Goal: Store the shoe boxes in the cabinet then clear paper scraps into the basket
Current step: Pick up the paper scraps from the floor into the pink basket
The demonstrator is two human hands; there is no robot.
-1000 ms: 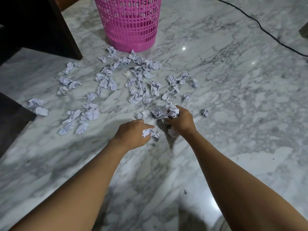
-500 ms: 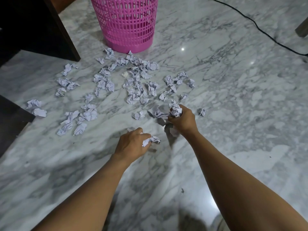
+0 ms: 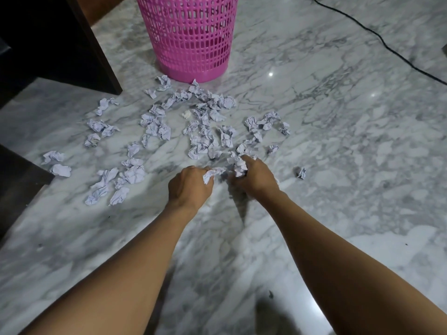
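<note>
Right now both hands are low over the marble floor [image 3: 338,165], close together at the near edge of the paper mess. On the left hand [image 3: 189,187] the grip is clenched round one crumpled scrap [image 3: 212,174], w/ paper poking out past the thumb. On the right hand [image 3: 256,178] the grip is clenched on a bigger wad [image 3: 239,166], several pieces bunched under curled fingers. Prob. they're loading up both fists so one trip carries more.

Most paper scraps [image 3: 203,139] lie loose on the floor, spread btw the hands and the pink basket [image 3: 191,32], which stands upright farther off. The farthest ones sit just beside its base. One lone scrap [image 3: 301,172] lies off to the right of the right hand, and a few lie out left near the dark furniture [image 3: 60,39]. The basket rim is cut off at top of view, so can't tell what's inside.

No shoe boxes in view, so I'd judge that part done and the clearing only early on. A black cable [image 3: 387,44] runs across the floor at far right, well apart.
</note>
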